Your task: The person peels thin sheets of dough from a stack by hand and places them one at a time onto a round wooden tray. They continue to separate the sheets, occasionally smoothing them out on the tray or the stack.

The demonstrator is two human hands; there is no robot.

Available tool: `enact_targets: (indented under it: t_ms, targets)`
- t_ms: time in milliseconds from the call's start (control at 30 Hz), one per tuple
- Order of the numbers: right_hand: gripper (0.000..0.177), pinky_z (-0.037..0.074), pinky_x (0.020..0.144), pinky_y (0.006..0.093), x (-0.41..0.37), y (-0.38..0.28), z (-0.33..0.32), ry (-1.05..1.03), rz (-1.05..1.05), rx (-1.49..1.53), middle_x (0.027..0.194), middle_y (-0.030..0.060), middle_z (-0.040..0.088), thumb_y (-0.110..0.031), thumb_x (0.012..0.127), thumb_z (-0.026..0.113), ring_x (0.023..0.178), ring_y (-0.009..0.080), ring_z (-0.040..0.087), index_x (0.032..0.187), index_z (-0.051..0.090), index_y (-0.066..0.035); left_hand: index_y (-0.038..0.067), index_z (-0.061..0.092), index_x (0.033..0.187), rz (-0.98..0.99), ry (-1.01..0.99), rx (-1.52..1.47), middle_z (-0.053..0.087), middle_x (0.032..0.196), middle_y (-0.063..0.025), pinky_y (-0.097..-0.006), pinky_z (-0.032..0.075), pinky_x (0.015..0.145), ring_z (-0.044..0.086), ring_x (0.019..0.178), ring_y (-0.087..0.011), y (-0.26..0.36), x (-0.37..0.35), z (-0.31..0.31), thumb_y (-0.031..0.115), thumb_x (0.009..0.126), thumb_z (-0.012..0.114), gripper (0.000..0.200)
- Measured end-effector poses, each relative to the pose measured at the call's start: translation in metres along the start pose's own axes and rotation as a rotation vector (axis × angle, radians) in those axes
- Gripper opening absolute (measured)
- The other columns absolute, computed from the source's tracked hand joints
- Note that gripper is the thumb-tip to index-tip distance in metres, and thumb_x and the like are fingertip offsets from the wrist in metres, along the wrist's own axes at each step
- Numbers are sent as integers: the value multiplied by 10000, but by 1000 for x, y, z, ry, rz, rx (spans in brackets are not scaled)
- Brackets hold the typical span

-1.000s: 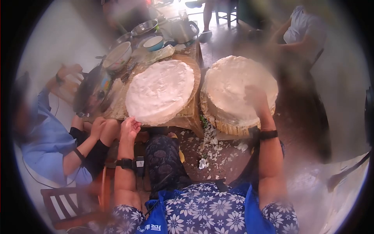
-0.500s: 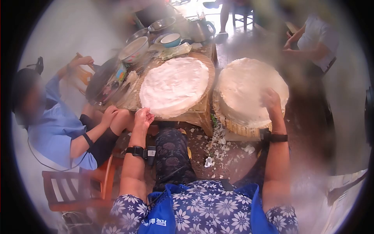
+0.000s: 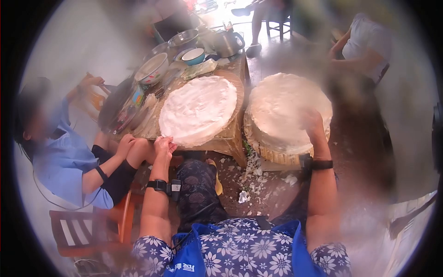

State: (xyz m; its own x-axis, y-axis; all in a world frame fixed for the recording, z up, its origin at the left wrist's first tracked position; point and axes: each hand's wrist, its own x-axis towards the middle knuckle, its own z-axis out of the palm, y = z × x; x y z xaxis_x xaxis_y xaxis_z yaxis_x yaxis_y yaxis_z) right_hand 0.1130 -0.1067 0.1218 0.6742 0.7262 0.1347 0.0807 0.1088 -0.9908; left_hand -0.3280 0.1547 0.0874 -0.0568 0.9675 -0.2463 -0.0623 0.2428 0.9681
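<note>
A round white sheet (image 3: 198, 111) with a ragged rim lies on a round woven mat at the table's near end. At its lower-left rim, my left hand (image 3: 164, 146) has its fingers pinched together; what is between them is hidden. To the right stands a thick round stack of off-white sheets (image 3: 281, 104) on a straw-coloured ribbed base (image 3: 277, 154). Over the stack's right part is my right hand (image 3: 314, 124), palm down, its fingertips smeared and pale against the surface.
On the wooden table (image 3: 230, 143) stand a patterned basin (image 3: 151, 69), a teal bowl (image 3: 193, 56) and a metal kettle (image 3: 227, 43). White scraps (image 3: 251, 182) litter the floor. A person in blue (image 3: 74, 157) sits at left; another in white (image 3: 364, 48) sits at far right.
The whole view has shifted slightly, so the table and stack appear lower and farther left. Both hands keep about the same places on the sheet and the stack.
</note>
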Motion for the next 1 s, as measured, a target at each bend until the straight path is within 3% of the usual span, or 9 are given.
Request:
enact_targets:
  t_ms: [367, 467, 667, 700, 767, 800, 900, 967, 1000]
  targets:
    - [182, 476, 525, 224, 2, -6, -23, 55, 1, -54, 788, 6, 604, -151, 848, 573, 650, 84, 582, 984, 617, -39, 102, 501, 1024, -18, 28, 93, 601, 800, -57, -330, 503, 527, 568, 577, -171, -1, 10, -2, 63, 773, 636, 288]
    - [191, 476, 529, 226, 3, -9, -31, 98, 4, -78, 790, 8, 607, -157, 848, 571, 651, 86, 583, 986, 618, -34, 101, 445, 1139, -7, 59, 161, 599, 797, -62, -321, 482, 499, 568, 575, -168, 4, 2, 2, 71, 750, 668, 449]
    - [174, 478, 545, 247, 7, -2, -69, 309, 17, -151, 753, 23, 619, -150, 828, 571, 631, 92, 586, 930, 640, -28, 33, 348, 1244, 125, 200, 301, 538, 747, -93, -275, 365, 354, 449, 418, -139, 2, -3, 0, 53, 689, 711, 663]
    - [169, 477, 547, 249, 10, 3, -76, 352, 6, -226, 739, 26, 621, -147, 822, 572, 624, 93, 587, 917, 643, -27, 34, 357, 1263, 110, 231, 393, 555, 811, -103, -270, 407, 410, 511, 529, -145, 14, -20, 6, 61, 692, 705, 669]
    - [162, 479, 572, 267, 17, 21, -87, 443, -66, -438, 695, 54, 634, -146, 794, 578, 598, 111, 596, 871, 653, -25, 35, 402, 1250, 424, 315, 407, 567, 870, -96, -254, 437, 483, 542, 652, -139, -11, 18, -4, 43, 725, 667, 588]
    - [187, 488, 630, 297, 27, 48, -102, 441, -77, -384, 738, 98, 661, -168, 769, 582, 645, 171, 629, 866, 661, -30, 36, 425, 1243, 581, 359, 406, 572, 900, -92, -246, 452, 519, 557, 714, -136, -21, 33, -3, 35, 742, 648, 549]
    - [220, 487, 717, 337, 32, 65, -117, 423, -96, -685, 805, 146, 669, -184, 739, 573, 752, 259, 646, 867, 669, -33, 27, 512, 1173, 675, 80, 427, 576, 975, -67, -221, 462, 617, 544, 858, -113, 8, -24, 41, -10, 795, 561, 383]
    - [232, 486, 744, 351, 33, 67, -120, 387, 14, -745, 834, 157, 670, -189, 731, 568, 801, 286, 645, 871, 672, -36, 25, 555, 1114, 481, -241, 211, 579, 959, -48, -226, 462, 622, 547, 823, -101, 23, -84, 84, -41, 823, 505, 303]
    - [234, 487, 746, 353, 36, 73, -123, 390, -11, -801, 838, 158, 670, -189, 732, 565, 805, 286, 646, 874, 674, -38, 37, 563, 1106, 508, -396, 243, 584, 926, -38, -223, 462, 619, 545, 759, -86, 16, -97, 100, -16, 837, 515, 278]
